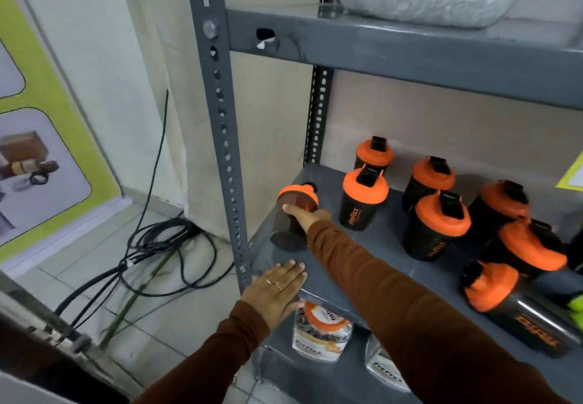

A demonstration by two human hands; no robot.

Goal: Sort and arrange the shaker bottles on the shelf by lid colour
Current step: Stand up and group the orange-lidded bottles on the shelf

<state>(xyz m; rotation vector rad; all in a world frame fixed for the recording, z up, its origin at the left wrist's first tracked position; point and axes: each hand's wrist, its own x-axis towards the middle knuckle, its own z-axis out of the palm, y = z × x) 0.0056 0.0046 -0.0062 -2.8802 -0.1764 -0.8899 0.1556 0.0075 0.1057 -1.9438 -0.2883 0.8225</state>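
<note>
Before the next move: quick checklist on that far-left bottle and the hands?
1. Right hand on the far-left bottle: ok, fingers wrap its body just under the orange lid.
2. Bottle upright: not ok, it tilts toward the post.
3. Bottle base fully on the shelf: cannot tell, it sits close to the left edge.
4. Left hand braced: ok, flat on the shelf's front corner, holding nothing.
5. Lid colour matches the group: ok, orange like the neighbour and the rest.
6. Room beside the neighbour: ok, bare shelf shows between the two bottles.
</note>
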